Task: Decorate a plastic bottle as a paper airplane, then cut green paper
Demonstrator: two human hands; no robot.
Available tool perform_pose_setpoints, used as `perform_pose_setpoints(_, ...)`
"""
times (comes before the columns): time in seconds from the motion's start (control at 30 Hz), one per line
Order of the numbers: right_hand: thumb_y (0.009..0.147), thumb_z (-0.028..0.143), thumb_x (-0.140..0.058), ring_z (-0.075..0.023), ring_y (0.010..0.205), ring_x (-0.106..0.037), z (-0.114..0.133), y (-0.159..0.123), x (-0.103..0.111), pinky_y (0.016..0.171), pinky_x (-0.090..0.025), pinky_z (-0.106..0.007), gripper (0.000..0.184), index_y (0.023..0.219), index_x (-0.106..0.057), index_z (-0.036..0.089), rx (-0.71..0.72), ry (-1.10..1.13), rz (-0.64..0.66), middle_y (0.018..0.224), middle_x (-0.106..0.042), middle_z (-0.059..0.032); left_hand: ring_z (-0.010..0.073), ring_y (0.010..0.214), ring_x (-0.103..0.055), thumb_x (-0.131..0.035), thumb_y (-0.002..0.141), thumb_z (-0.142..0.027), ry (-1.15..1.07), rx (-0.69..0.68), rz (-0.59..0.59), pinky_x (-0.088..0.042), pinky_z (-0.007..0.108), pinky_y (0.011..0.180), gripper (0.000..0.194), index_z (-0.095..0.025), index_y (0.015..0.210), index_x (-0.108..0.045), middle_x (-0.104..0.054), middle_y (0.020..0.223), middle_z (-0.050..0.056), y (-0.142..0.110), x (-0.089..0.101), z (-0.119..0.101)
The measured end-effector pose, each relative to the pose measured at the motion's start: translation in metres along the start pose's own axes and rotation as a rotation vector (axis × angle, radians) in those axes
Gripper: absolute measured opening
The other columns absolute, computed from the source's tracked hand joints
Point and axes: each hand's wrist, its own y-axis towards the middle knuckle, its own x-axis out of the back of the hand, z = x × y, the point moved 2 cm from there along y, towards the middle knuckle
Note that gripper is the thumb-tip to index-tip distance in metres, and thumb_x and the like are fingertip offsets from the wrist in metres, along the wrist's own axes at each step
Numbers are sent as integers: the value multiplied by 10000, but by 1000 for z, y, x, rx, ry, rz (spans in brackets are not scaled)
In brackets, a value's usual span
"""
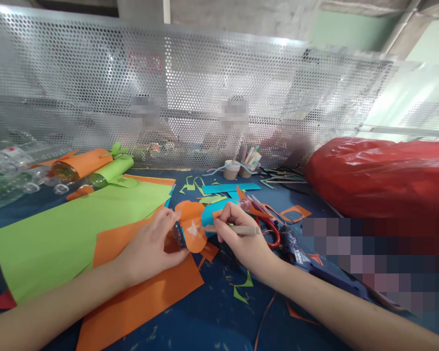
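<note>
My left hand (155, 246) grips the base end of a plastic bottle (179, 235) that lies on its side, wrapped in blue paper (212, 210). An orange paper piece with rounded ends (190, 210) is fixed across the bottle and bears a pale star (193, 228). Between the fingers of my right hand (237, 234) is a light-coloured marker pen (246, 229), its tip at the star's right side. Beyond my right hand, red-handled scissors (274, 234) lie partly hidden under orange scraps. A dark blue glue gun (296, 251) rests near my right forearm.
Green paper sheets (76, 229) and an orange sheet (142, 302) cover the left side. Paper-wrapped bottles (84, 165) and clear bottles (10, 183) lie at far left. Pen cups (231, 169) stand by the perforated metal screen (205, 87). A red plastic bag (380, 175) bulges at right.
</note>
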Motion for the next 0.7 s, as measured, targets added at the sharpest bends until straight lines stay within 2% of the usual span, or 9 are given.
perform_pose_setpoints(0.4, 876, 339, -596, -126, 582, -410, -1, -1, 1, 581, -324, -287, 242, 719, -443, 236, -21, -9, 10, 632, -470, 58, 258, 992, -663, -620, 818, -342, 14, -13, -15, -584, 422, 838, 400, -236, 1173, -472, -566, 1178, 90, 0, -1, 1)
perform_pose_setpoints(0.7, 870, 317, -589, -130, 597, -407, -1, 0, 0, 583, -326, -285, 239, 699, -443, 236, 2, -41, 12, 642, -465, 50, 259, 973, -654, -626, 793, -362, 10, -1, -40, -579, 426, 818, 376, -233, 1127, -511, -588, 1109, 75, 1, -2, 1)
